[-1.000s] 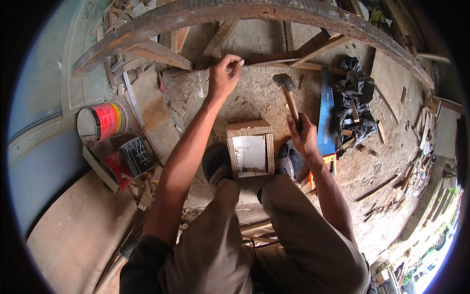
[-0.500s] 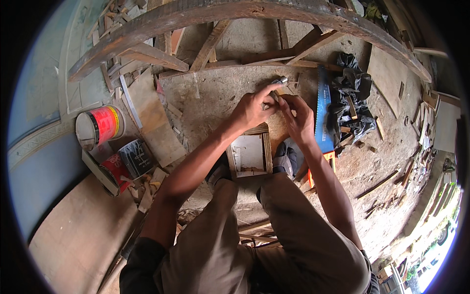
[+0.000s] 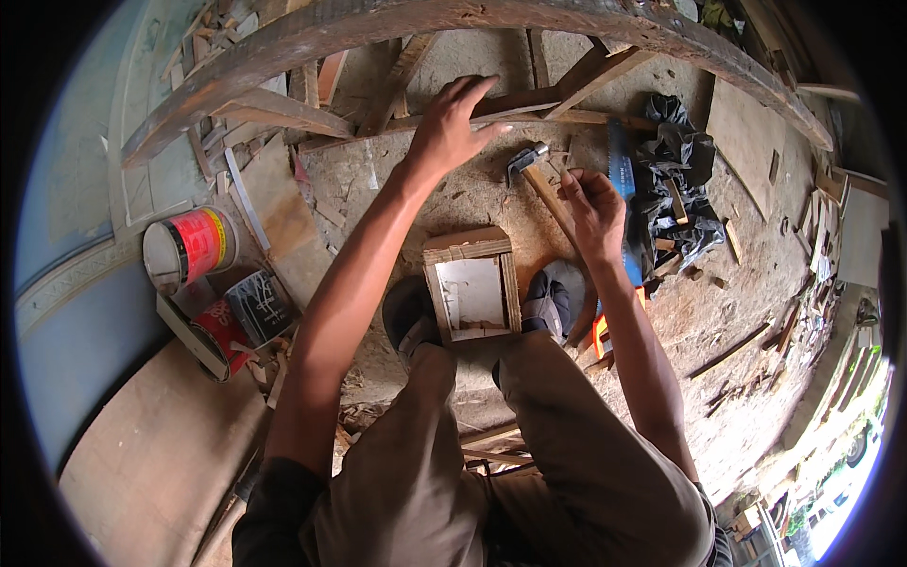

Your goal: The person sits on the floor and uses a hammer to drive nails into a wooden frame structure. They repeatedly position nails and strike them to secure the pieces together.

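- Over the dusty floor, ahead of the person's feet, here's the hammer point(image 3: 546, 189), its head up and to the left of the right hand point(image 3: 597, 213), its wooden handle slanting down rightward to that palm.
- So the long axis runs from upper left to lower right, and the right hand is clearly the nearer one, right there against the handle.
- Right thumb and forefinger are pressed together at the tips; the lower fingers curl in and seem to have the handle. Any small thing in that pinch? Can't tell from here.
- The left hand point(image 3: 453, 132) is out past the hammer head, up and to its left, fingers spread, nothing seen in them, close by the low rail of the timber frame point(image 3: 453, 26).
- Below the hammer head, between the shoes, sits the wooden box point(image 3: 468, 248) with its white panel point(image 3: 470, 291); the blue saw blade point(image 3: 620, 161) lies just right of the right hand.
- And the change from half a second back: both hands met at the hammer head then; now they're well apart, the left up and away, the head in plain sight, the box's top edge uncovered.
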